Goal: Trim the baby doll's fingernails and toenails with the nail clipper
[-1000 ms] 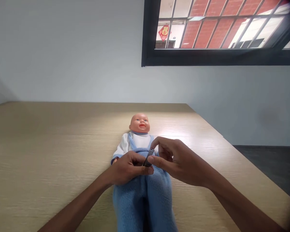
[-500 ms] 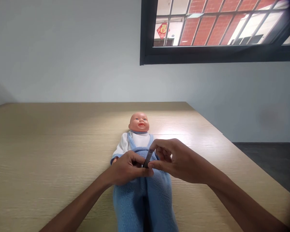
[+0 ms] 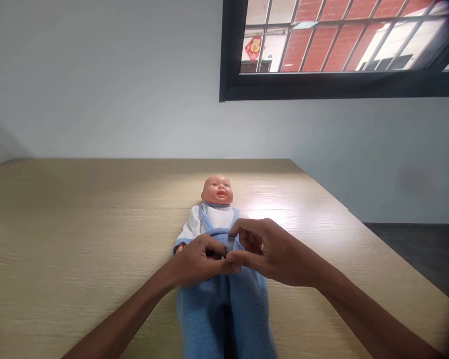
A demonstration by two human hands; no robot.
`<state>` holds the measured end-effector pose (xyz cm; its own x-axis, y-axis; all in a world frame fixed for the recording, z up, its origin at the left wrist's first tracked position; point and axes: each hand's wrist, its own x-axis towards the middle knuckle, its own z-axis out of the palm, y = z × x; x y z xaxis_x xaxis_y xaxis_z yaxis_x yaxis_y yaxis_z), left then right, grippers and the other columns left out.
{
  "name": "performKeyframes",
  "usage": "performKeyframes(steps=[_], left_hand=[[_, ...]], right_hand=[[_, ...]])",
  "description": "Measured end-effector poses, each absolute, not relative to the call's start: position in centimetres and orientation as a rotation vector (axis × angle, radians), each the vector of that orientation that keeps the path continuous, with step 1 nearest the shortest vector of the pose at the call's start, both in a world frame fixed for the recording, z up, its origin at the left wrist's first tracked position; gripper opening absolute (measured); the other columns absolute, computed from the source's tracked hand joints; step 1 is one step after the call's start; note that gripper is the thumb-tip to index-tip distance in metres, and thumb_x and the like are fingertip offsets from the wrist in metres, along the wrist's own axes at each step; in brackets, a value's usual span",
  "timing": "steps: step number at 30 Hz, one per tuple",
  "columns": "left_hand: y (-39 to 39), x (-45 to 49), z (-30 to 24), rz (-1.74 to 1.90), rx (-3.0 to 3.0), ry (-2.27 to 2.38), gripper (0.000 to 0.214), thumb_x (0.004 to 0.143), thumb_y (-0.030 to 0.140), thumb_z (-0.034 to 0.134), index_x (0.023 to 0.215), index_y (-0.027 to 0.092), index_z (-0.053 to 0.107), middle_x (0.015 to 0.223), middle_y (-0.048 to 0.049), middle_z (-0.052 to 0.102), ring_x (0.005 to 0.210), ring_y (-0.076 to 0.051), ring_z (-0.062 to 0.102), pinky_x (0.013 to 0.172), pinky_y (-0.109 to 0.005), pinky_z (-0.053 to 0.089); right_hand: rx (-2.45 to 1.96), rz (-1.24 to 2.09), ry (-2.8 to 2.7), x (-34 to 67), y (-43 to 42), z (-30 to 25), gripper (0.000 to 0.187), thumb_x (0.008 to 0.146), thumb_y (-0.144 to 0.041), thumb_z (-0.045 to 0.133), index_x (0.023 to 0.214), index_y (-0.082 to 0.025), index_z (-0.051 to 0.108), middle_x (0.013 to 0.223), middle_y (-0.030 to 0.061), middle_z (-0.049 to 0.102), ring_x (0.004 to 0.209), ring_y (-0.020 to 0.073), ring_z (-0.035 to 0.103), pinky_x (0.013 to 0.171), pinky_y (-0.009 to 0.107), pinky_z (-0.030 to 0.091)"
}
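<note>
Nearest, the doll (image 3: 243,291) lies face up on the surface (image 3: 97,224), head toward the far edge. Above its middle the hands meet. The left hand (image 3: 200,262) seems to pinch the lower end of a metal piece (image 3: 230,243), partly hiding it; the right hand (image 3: 275,252) grips it too, forefinger on top, thumb below. The step in hand looks like two-handed handling of this piece; the next move seems to call for a firm left pinch and fine right-finger control. The piece stands nearly upright between both grips; whether it touches the doll, I cannot tell. Past the far edge rise a wall (image 3: 115,80) and a barred window (image 3: 329,45).
</note>
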<state>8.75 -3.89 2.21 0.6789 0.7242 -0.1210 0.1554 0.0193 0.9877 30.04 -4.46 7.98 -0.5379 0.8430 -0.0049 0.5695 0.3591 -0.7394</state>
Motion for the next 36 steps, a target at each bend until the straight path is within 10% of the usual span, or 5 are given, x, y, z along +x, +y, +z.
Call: performKeyframes(steps=[36], left_hand=[[-3.7,8.8,2.7,0.563,1.62,0.806,0.049,0.083,0.057,0.074,0.065,0.014,0.057,0.057,0.0056,0.038,0.055,-0.007,0.029,0.049,-0.025,0.021]], right_hand=[[-1.165,0.828,-2.381,30.9,-4.5,6.8,0.022,0.096,-0.042,0.066,0.092,-0.021,0.06,0.074,-0.0006,0.062,0.06,0.0119,0.052,0.052,0.025,0.039]])
